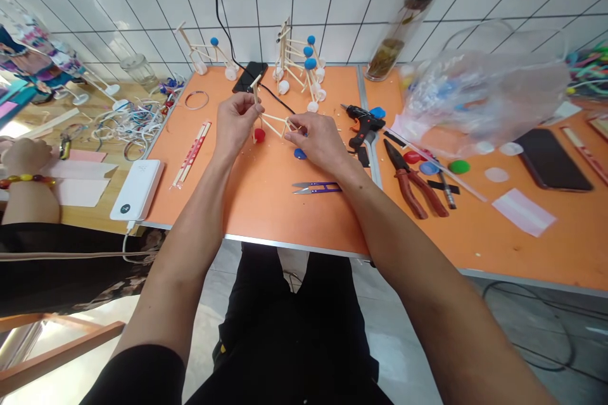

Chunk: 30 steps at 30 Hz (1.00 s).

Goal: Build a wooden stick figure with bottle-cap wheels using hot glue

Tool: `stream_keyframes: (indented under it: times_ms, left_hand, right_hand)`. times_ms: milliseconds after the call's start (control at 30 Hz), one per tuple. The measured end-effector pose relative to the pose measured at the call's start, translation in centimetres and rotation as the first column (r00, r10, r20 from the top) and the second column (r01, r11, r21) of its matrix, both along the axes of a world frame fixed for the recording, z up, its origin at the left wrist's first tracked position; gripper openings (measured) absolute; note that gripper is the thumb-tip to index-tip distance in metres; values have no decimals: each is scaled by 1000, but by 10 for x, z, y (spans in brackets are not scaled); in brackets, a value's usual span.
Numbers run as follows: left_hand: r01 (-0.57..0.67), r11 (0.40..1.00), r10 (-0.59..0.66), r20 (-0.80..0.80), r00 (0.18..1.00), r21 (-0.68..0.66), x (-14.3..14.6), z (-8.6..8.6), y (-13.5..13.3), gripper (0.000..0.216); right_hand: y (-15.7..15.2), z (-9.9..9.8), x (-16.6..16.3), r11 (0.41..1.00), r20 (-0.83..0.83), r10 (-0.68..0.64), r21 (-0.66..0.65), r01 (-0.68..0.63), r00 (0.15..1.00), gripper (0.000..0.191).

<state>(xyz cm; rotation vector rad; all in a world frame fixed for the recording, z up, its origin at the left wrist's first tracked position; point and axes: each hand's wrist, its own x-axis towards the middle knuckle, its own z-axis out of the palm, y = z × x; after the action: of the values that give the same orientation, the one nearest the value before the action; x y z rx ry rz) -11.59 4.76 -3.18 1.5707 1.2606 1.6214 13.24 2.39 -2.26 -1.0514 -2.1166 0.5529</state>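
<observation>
Over the orange table (266,202) I hold a small frame of thin wooden sticks (274,121) between both hands. My left hand (236,121) pinches an upright stick at the frame's left end; a red bottle cap (259,135) sits at that end just below my fingers. My right hand (319,141) is closed on the frame's right end. A blue cap (299,154) lies on the table under my right hand.
Purple thread snips (317,188) lie near my right wrist. A black glue gun (361,125), red pliers (414,183), loose caps, a plastic bag (479,101) and a phone (553,158) lie right. Finished stick models (300,66) stand at the back. Another person's hand (23,155) rests far left beside a white power bank (137,190).
</observation>
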Motion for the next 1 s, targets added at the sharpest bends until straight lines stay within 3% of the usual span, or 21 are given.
stream_keyframes:
  times_ms: [1000]
  left_hand:
    - [-37, 997, 39, 27, 999, -65, 11, 6, -12, 12]
  right_hand:
    - [-2, -5, 3, 1000, -46, 6, -15, -7, 999, 26]
